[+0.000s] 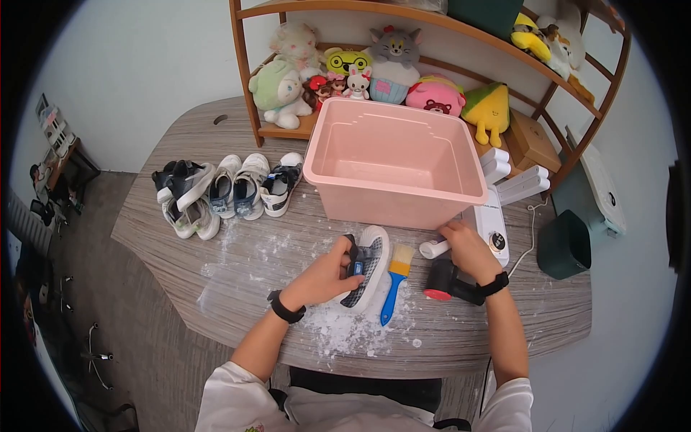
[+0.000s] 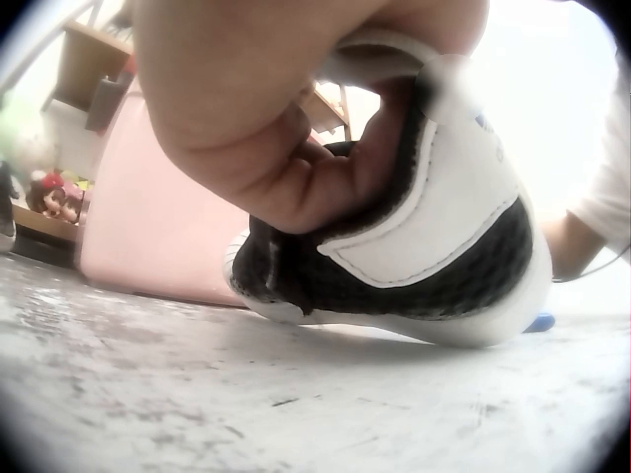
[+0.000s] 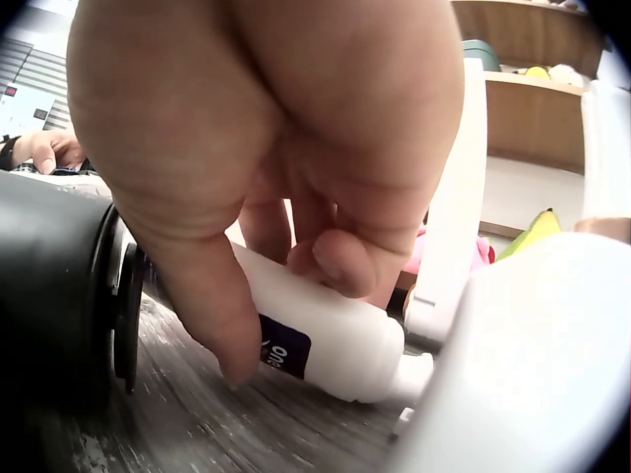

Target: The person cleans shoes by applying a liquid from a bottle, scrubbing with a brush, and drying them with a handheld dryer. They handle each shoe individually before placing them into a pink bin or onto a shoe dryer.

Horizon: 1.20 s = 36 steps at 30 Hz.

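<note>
My left hand [image 1: 317,279] holds a small black-and-white sneaker [image 1: 370,263] by its opening, fingers inside the collar. In the left wrist view the sneaker [image 2: 444,246] is close over the powdery tabletop, its white strap facing the camera. My right hand [image 1: 471,252] grips a lying white bottle [image 1: 434,249]; the right wrist view shows thumb and fingers round the bottle [image 3: 335,325], over its dark label. A black tool with a red end [image 1: 443,279] lies under the right wrist. Between the hands is a blue-handled brush [image 1: 393,288] with pale bristles.
A pink tub [image 1: 396,205] stands behind the hands, before a shelf of plush toys [image 1: 396,54]. Several small shoes [image 1: 245,187] sit at left. A white shoe dryer [image 1: 491,223] with upright arms and a dark green bin [image 1: 564,245] are at right. White powder [image 1: 345,331] covers the table front.
</note>
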Available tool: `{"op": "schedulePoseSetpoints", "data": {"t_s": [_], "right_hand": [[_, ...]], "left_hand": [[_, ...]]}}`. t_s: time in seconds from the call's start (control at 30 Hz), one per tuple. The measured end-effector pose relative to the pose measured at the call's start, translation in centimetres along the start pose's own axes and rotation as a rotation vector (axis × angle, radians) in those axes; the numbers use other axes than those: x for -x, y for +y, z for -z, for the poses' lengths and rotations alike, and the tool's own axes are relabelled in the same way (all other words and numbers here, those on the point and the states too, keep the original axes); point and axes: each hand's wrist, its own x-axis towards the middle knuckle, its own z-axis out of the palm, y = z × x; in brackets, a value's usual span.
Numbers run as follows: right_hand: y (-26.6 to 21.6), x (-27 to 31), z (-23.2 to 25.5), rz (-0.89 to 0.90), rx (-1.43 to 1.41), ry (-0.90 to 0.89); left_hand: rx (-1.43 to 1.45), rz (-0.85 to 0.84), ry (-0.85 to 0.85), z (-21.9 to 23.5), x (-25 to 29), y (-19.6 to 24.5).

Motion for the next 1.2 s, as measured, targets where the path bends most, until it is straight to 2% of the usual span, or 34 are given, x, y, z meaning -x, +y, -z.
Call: {"op": "schedulePoseSetpoints", "data": {"t_s": [0.17,0.23,0.33,0.53,0.67,0.83,1.0,1.07,1.1,1.13,1.2], "right_hand": [[-1.2,1.4,1.5,0.018,-0.09,0.089],[-1.9,2.6,2.2,-0.05,-0.1,0.151],[-2.6,4.8,2.9,-0.043,-0.118,0.208],[-4.8,9.3,4.5,-0.09,-0.248,0.057],[-5.1,10.2,3.2,-0.088,-0.218,0.058],[-4.2,10.4,0.0,-0.152,-0.235,0.096],[-3.9,10.8,-1.1,-0.132,-0.189,0.149],[-4.0,10.9,-1.4,-0.225,-0.431,0.282],[-4.0,10.8,-1.2,-0.225,-0.431,0.282],[-4.4,10.3,-0.4,-0.255,-0.566,0.334],[-4.7,9.3,0.0,-0.278,-0.762,0.444]], "left_hand": [[-0.015,0.011,0.011,0.1,0.1,0.6],[-0.012,0.014,0.001,0.2,0.1,0.7],[-0.037,0.015,-0.002,0.3,0.1,0.6],[-0.048,0.011,0.012,0.3,0.1,0.5],[-0.05,0.034,0.011,0.5,0.1,0.4],[-0.036,-0.028,0.069,0.5,-0.1,-0.8],[-0.146,-0.007,0.083,0.4,0.2,0.9],[-0.165,0.001,0.083,0.3,0.3,0.9],[-0.2,-0.038,0.091,0.3,0.3,0.6],[-0.235,-0.077,0.097,0.2,0.3,0.4],[-0.246,-0.056,0.091,0.1,0.4,0.9]]}}
